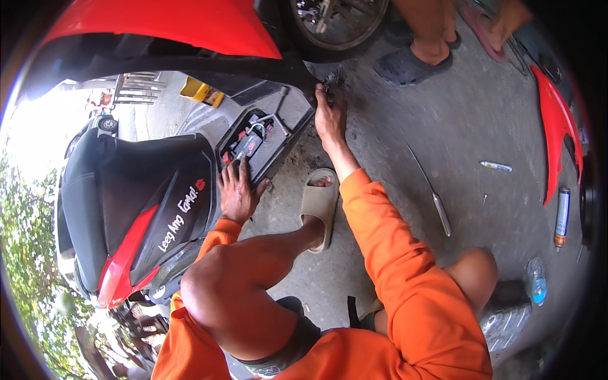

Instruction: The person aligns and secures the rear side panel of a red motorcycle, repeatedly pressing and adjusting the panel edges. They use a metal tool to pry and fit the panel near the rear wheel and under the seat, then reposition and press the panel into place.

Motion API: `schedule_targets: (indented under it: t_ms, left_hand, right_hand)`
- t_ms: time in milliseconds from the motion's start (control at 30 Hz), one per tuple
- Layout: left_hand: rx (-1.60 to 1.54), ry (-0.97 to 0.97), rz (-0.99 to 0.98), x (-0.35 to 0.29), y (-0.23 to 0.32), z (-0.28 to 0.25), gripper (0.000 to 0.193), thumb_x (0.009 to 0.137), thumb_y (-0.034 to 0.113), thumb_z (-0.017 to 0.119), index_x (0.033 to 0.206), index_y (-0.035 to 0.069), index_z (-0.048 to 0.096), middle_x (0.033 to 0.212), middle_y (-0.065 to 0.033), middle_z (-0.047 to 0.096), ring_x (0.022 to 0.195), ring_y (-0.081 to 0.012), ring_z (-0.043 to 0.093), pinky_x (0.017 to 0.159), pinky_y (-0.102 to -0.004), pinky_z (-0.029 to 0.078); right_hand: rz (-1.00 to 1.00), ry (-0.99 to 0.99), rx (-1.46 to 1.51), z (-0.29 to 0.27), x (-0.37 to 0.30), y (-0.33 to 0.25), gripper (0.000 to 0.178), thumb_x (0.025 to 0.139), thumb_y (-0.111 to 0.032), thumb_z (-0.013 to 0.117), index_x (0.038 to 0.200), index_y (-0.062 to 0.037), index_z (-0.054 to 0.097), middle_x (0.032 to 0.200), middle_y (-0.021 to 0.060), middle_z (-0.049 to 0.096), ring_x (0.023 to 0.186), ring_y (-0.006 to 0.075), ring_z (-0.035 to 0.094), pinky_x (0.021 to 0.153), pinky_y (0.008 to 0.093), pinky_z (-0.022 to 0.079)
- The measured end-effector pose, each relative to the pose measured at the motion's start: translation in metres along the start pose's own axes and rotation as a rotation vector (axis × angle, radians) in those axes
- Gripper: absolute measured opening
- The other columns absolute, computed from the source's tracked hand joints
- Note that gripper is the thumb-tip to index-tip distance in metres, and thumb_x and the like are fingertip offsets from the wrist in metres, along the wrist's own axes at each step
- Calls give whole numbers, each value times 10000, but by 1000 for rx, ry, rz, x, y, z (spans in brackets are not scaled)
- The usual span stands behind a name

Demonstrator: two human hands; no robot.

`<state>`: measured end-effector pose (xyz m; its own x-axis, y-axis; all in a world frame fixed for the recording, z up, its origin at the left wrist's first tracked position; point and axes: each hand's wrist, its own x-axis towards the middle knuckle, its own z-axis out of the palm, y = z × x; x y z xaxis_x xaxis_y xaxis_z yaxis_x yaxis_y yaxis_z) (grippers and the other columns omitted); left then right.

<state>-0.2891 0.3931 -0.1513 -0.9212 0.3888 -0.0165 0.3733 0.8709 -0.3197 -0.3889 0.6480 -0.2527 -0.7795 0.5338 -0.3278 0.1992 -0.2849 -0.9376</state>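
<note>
A scooter with a black seat point(101, 209) and red panels stands along my left side. My left hand point(237, 193) rests on the edge of its grey floorboard point(288, 107), fingers spread, beside an open compartment. Inside that compartment sits a battery point(249, 147) with red parts around it. A silver T-shaped tool point(273, 121) lies across the opening. My right hand point(331, 120) is at the end of the black panel point(297, 76) under the red front cover point(164, 25), thumb on its edge and fingers curled, partly hidden.
On the concrete floor to the right lie a long screwdriver point(438, 206), a white tube point(496, 166), a spray can point(562, 218), a red panel point(554, 126) and a plastic bottle point(536, 280). Another person's feet in dark clogs point(411, 66) stand beside the wheel point(335, 28). A yellow container point(201, 92) stands beyond the floorboard.
</note>
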Motion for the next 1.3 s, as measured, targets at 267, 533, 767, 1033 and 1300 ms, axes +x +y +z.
schedule_targets:
  t_ms: [267,533,767,1033,1300]
  left_hand:
    - [-34,65,44,-3,-4,2,881,944,596,664,1542,-12,446,1406,-264,506,1315,-438,475,1092,-598,361]
    - [-29,63,26,-3,-6,8,873,950,612,644,1538,-4,452,1422,-271,500,1320,-443,476,1112,-613,355]
    - [-7,82,34,-4,-7,12,865,960,608,634,1529,-18,453,1431,-256,515,1340,-435,474,1099,-610,373]
    - [-10,144,31,-6,-6,11,832,981,597,608,1532,-9,458,1431,-251,527,1353,-431,477,1105,-623,375]
    - [-661,345,-162,11,-20,-34,804,891,553,756,1441,13,527,1303,-251,563,1244,-449,523,1012,-574,429]
  right_hand:
    - [-393,34,-529,4,-44,-27,605,1006,-413,658,1419,9,527,1353,272,620,1303,429,574,1118,556,437]
    - [-628,-109,-1000,-19,-5,-40,523,1030,-502,572,1118,0,690,1112,225,729,1005,403,741,849,513,589]
    - [-638,-23,-934,-21,-16,-43,519,1010,-526,586,1024,-22,709,1021,215,753,912,439,744,775,576,570]
    - [-515,40,-969,-14,-31,-52,495,996,-508,635,1064,-26,724,1034,238,755,951,460,737,851,573,564]
    - [-377,-9,-1102,-8,-32,-59,704,988,-662,567,926,14,751,964,281,747,932,479,732,772,561,573]
